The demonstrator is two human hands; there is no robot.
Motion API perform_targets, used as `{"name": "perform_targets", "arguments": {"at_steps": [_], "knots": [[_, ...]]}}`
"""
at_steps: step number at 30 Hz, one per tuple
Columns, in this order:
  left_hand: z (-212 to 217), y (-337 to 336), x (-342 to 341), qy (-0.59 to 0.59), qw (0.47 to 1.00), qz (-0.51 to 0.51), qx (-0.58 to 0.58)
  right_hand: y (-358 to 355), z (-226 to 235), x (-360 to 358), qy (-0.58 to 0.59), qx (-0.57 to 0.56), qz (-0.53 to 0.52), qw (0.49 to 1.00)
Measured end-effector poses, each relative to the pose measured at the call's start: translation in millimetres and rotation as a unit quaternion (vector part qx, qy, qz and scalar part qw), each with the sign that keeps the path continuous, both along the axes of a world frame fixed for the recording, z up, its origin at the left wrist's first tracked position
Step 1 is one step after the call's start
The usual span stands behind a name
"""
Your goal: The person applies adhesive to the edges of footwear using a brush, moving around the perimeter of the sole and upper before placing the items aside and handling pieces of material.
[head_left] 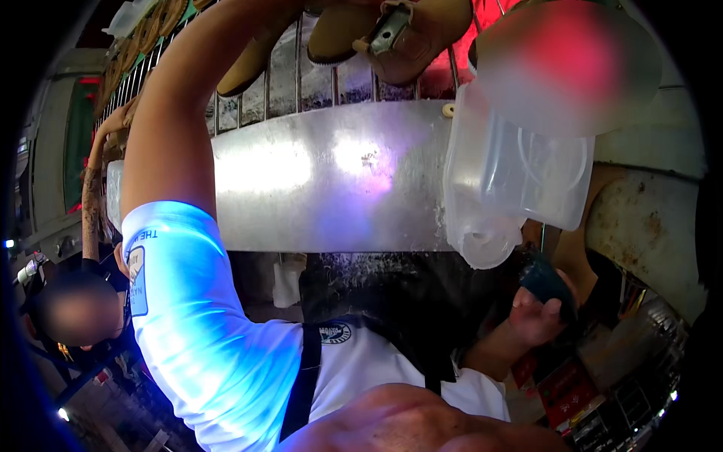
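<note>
My left arm reaches up across the left side and its forearm runs to the top edge, where the hand itself passes out of sight. Close to that forearm, tan shoes (332, 36) lie on a rack of metal rods. One buckled shoe (422, 38) has a metal buckle and a strap. At the lower right, my right hand (536, 318) is closed around a dark teal rounded object (547, 282). Its kind I cannot make out, and part of it lies in shadow.
A shiny metal plate (331, 181) spans the middle, below the rods. Clear plastic bins (501, 173) stand at its right end, above my right hand. A rusty-spotted pale machine casing (640, 218) is farther right. Another person (75, 305) is at the left, one arm raised toward the rack.
</note>
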State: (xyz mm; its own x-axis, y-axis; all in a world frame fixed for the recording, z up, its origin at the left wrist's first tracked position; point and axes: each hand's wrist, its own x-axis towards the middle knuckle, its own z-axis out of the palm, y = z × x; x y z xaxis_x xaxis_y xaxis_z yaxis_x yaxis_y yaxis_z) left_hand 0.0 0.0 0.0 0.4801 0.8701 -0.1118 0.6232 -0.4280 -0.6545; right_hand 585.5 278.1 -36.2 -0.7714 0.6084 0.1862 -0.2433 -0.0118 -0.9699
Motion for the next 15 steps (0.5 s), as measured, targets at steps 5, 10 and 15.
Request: {"name": "perform_targets", "arguments": {"at_steps": [5, 10, 15], "knots": [[-5, -2, 32, -0.012, 0.997, 0.035, 0.064, -6, 22, -5, 0.022, -0.019, 0.123, 0.992], [3, -37, 88, -0.130, 0.935, 0.300, 0.135, 15, 24, -20, 0.061, 0.035, 0.205, 0.976], [-8, -72, 200, -0.179, 0.830, 0.276, 0.450, -1, 52, -40, 0.001, 0.265, 0.159, 0.951]]}}
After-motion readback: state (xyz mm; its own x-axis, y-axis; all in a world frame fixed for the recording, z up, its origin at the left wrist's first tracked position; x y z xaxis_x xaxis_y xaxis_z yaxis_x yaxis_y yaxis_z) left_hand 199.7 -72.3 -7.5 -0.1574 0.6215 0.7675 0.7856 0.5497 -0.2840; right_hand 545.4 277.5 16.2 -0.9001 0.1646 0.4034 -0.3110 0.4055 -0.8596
